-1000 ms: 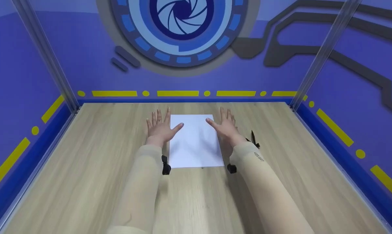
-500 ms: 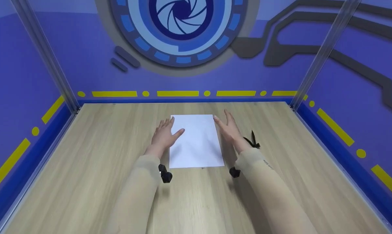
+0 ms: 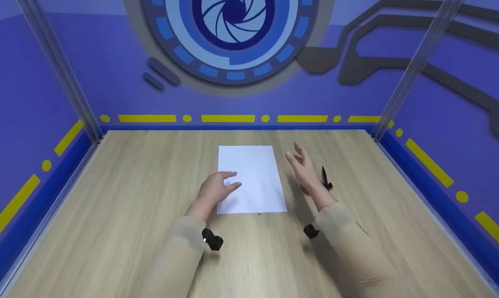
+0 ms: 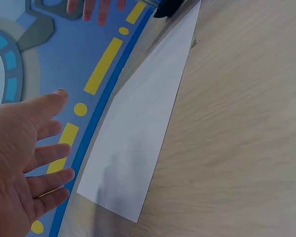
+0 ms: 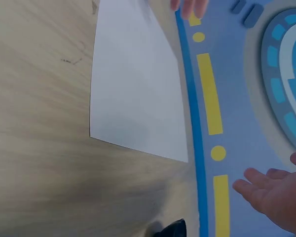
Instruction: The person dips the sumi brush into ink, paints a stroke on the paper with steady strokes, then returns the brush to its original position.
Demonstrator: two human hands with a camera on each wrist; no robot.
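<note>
A white sheet of paper (image 3: pixel 249 161) lies flat on the wooden table (image 3: pixel 141 198), its short side toward the back wall. My left hand (image 3: pixel 216 188) hovers over the paper's left edge, thumb and forefinger spread apart with nothing between them; its other fingers are hidden in the head view. In the left wrist view that left hand (image 4: pixel 34 158) shows its loosely extended fingers and bare palm. Right of the paper, my right hand (image 3: pixel 305 169) is raised with loosely bent fingers and holds nothing. The right wrist view shows this right hand (image 5: pixel 278 192) with its palm bare.
A slim black pointed object (image 3: pixel 325 178) lies beside my right wrist, partly covered by it. Small black wrist-worn devices (image 3: pixel 214 241) stick out inward from both sleeves. A blue patterned wall (image 3: pixel 183 95) closes off the back, and similar panels flank both sides.
Both hands have drawn back toward me from the paper's far corners, the right one also outward. Their spread fingers have relaxed and bent. The paper stays in place.
</note>
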